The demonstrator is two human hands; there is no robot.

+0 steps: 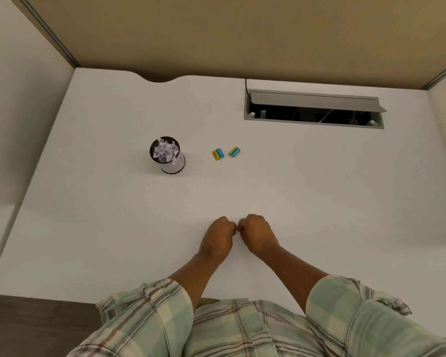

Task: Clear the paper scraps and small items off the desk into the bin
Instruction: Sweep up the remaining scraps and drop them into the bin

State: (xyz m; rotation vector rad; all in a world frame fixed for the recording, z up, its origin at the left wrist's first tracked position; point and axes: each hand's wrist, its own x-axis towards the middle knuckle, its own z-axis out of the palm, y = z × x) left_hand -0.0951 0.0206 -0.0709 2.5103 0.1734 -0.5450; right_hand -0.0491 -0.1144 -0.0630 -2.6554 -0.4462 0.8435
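A small dark mesh bin (168, 155) stands upright on the white desk (319, 189), left of centre, filled with white paper scraps (165, 150). To its right lie two small blue-and-yellow packets (218, 154) (234, 151), side by side and apart from the bin. My left hand (219, 234) and my right hand (257, 231) rest on the desk near its front edge, knuckles almost touching, both curled into fists. Nothing shows inside either fist.
An open grey cable tray (314, 109) with wires inside is sunk into the desk at the back right. Beige partition walls (216, 34) close the back and sides. A curved cut-out (157, 79) notches the back edge.
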